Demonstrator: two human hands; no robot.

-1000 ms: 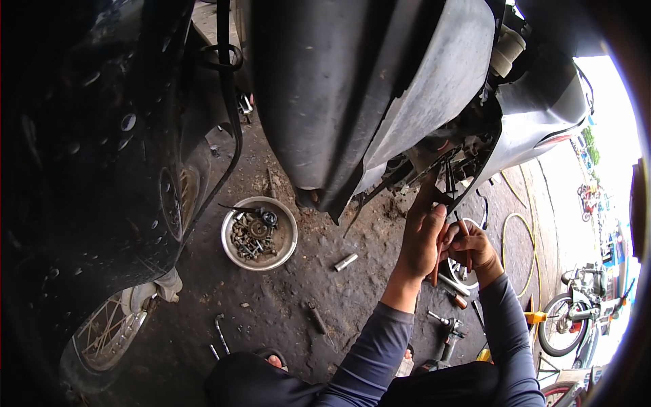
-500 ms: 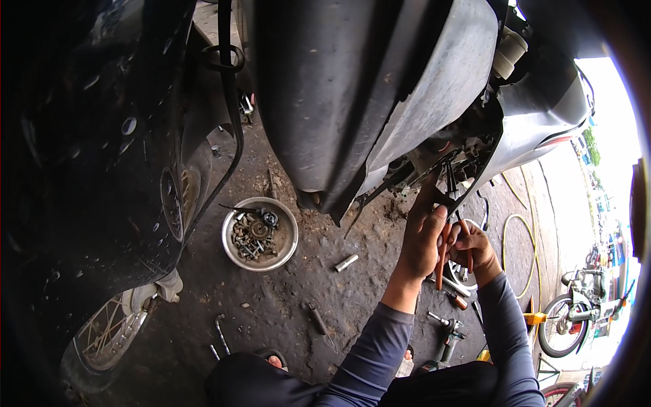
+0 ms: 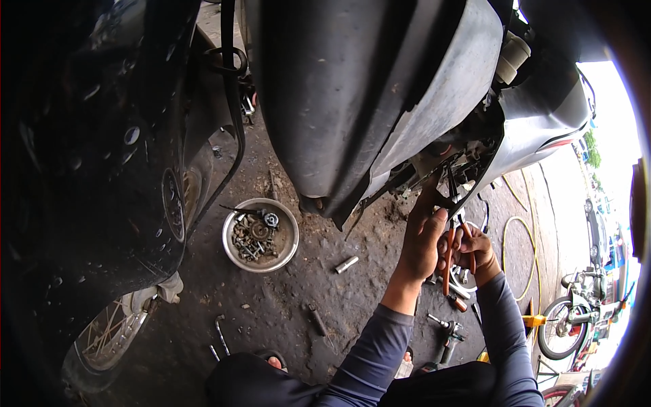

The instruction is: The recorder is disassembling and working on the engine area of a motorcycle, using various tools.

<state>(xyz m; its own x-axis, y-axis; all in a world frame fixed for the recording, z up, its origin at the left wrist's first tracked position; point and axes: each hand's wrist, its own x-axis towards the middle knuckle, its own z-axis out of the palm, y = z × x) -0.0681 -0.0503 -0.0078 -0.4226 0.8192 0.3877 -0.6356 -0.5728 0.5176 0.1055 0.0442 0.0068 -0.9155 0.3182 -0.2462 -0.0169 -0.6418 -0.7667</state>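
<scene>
My right hand (image 3: 478, 251) grips orange-handled pliers (image 3: 447, 268), whose dark jaws point up among exposed parts (image 3: 468, 159) beneath the grey scooter body panel (image 3: 529, 122). Beside them, my left hand (image 3: 424, 251) is raised to the same spot, thumb bent over something dark that I cannot make out and other fingers partly hidden behind it. A large black plastic panel (image 3: 319, 102) hangs above both hands. A white cylindrical part (image 3: 512, 57) shows higher up inside the bodywork.
Left stands a black scooter body (image 3: 102, 169) with a spoked wheel (image 3: 102, 332). On the floor are a steel bowl of hardware (image 3: 260, 264), a short metal tube (image 3: 346, 264), a power tool (image 3: 447, 342) and a yellow hose (image 3: 522, 224). A parked motorcycle (image 3: 569, 319) is at right.
The pliers' orange handles have shifted slightly down and right, and their gap looks different. My left hand stays nearly in place. A dark car has appeared in the bright background at right.
</scene>
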